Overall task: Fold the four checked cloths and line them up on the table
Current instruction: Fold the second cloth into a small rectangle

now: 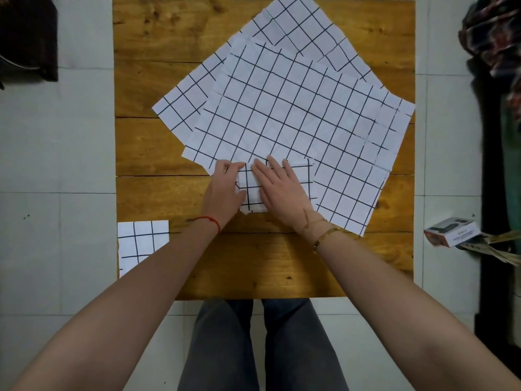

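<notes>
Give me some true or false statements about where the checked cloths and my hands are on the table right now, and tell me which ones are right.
1. Both hands rest on the small folded cloth in the middle of the wooden table. True: the left hand touches its left edge and the right hand lies flat on top.
2. A finished folded cloth lies at the table's near left edge. True.
3. No unfolded cloths remain. False: at least two, the top open cloth and the open cloth beneath it, lie spread out and overlapping.
4. The small box sits on the table. False: it is off the table's right side.
</notes>
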`<state>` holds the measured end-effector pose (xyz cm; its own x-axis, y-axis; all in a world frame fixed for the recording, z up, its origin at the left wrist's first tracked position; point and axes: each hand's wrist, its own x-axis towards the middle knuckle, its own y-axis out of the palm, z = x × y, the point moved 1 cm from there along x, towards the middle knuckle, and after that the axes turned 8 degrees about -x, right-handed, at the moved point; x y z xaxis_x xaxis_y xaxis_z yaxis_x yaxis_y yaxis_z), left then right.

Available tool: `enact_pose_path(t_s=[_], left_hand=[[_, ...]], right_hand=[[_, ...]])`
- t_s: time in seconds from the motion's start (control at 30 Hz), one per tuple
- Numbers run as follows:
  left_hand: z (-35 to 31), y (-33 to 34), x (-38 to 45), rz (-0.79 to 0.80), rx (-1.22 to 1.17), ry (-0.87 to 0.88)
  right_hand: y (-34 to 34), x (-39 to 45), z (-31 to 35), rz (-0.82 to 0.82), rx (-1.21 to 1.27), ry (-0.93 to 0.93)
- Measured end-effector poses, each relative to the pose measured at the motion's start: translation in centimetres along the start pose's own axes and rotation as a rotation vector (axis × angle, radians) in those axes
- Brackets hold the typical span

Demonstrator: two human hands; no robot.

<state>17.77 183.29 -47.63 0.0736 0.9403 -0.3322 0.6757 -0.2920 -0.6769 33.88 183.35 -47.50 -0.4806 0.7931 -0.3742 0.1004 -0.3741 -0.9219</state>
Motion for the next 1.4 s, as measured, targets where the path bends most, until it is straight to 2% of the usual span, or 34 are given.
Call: enact_pose_path(t_s=[0.17,0.27,0.8,1.4], left_hand=[[1.0,0.2,-0.6,0.014,0.453,0.172],[1.3,0.2,-0.7,0.044,0.550,0.170],[1.5,0.3,-2.0,0.227,0.536,0.229],[0.6,1.4,-3.0,0.229,0.678,0.246]], right_hand=[[1.0,0.1,0.6,0.060,-0.047,0.024],[1.3,-0.2,0.3,0.054,-0.054,0.031],[1.1,-1.2,-2.8,0.016,0.106,0.002],[0.8,-0.7,-2.5,0.009,0.037,0.007]])
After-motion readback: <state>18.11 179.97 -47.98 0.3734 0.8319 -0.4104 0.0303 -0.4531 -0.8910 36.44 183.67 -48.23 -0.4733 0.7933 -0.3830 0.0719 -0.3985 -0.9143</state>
